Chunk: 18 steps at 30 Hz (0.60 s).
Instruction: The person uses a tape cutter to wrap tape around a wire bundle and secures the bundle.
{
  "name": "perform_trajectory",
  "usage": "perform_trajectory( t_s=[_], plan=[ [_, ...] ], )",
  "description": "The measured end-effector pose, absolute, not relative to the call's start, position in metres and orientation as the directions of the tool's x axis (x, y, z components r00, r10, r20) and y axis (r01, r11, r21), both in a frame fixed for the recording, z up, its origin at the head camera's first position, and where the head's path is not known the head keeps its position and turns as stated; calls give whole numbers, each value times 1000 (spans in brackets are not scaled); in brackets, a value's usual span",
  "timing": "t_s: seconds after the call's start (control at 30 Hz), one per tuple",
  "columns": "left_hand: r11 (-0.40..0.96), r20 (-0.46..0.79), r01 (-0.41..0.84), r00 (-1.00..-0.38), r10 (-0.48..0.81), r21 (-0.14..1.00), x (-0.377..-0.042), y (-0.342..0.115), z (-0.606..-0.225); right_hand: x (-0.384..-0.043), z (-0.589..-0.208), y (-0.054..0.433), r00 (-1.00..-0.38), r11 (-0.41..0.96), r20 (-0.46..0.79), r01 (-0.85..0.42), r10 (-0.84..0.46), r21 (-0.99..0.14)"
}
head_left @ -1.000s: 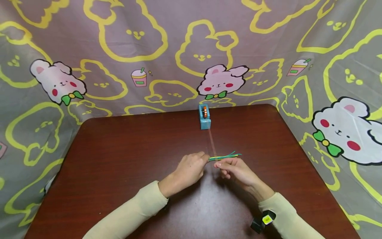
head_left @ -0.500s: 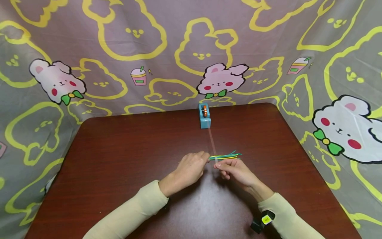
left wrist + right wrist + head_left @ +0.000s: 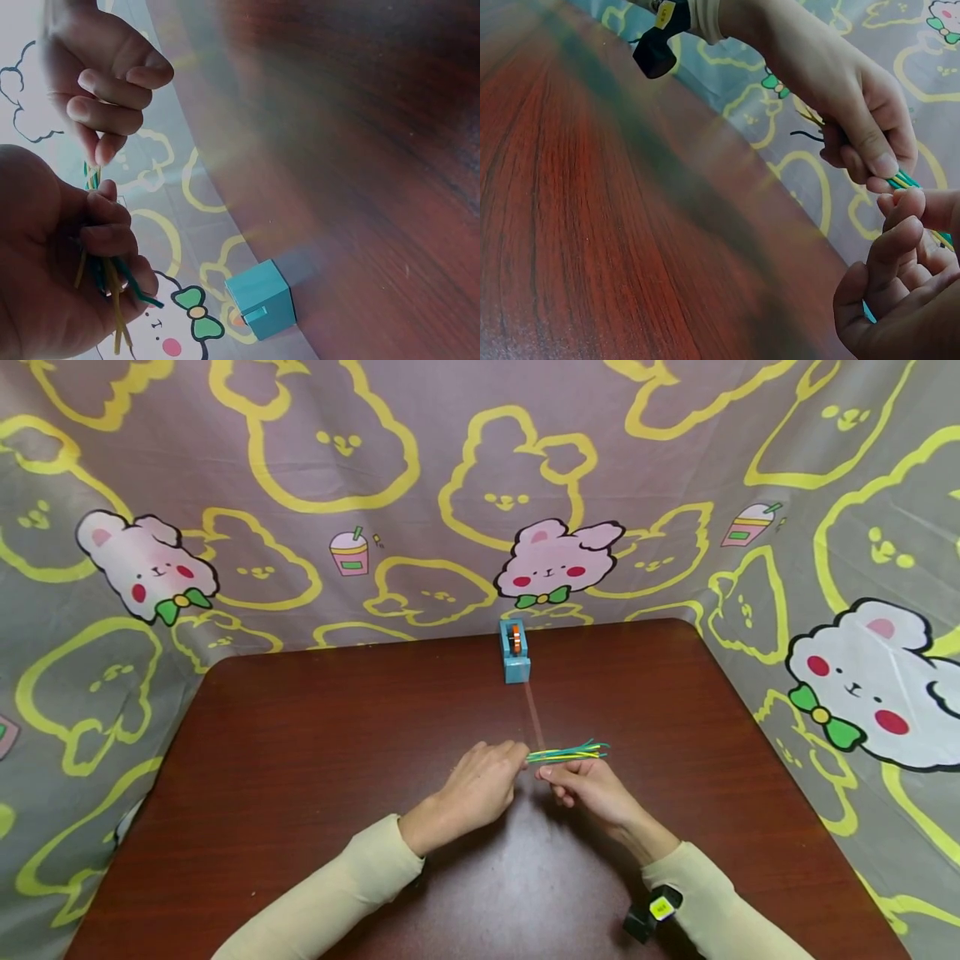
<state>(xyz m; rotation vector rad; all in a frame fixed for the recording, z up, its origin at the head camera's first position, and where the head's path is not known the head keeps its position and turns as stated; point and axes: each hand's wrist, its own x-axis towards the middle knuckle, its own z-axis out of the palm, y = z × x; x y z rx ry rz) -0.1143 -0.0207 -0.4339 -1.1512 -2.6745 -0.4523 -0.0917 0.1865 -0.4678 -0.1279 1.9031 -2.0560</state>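
My left hand point(image 3: 483, 781) grips a bundle of thin green and yellow wires point(image 3: 577, 752), whose loose ends fan out to the right in the head view. Past the other side of that fist, more wire ends point(image 3: 116, 300) stick out in the left wrist view. A strip of clear tape point(image 3: 532, 710) runs from the blue tape dispenser point(image 3: 515, 652) toward me, up to the bundle. Just on the near side of the wires, my right hand point(image 3: 588, 785) pinches with thumb and forefinger where the tape leads; its fingers hide the tape's end.
The dispenser, with an orange-cored roll, stands near the back edge of the dark red-brown table point(image 3: 337, 718). A patterned cloth point(image 3: 435, 485) hangs behind and along both sides. A black wrist camera point(image 3: 652, 910) sits on my right sleeve.
Half a second ago a pale piece of tape showed across the wires by my right fingertips; now the wires show unbroken there. My right forearm has shifted slightly left.
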Motion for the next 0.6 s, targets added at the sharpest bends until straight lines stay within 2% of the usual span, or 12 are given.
perform_trajectory(
  t_s=[0.13,0.37,0.6],
  plan=[
    [643,287,737,-675,680,210,-114,-21,-434,-93,-469,184,-952,-64,-135,158,-273,-985],
    [622,262,745,-667,697,240,-115,-24,-432,-93,-468,178,-968,-37,-181,190,-173,-981],
    [613,264,757,-654,709,228,-117,-27,-431,-92,-467,172,-967,-36,-212,219,-140,-975]
  ],
)
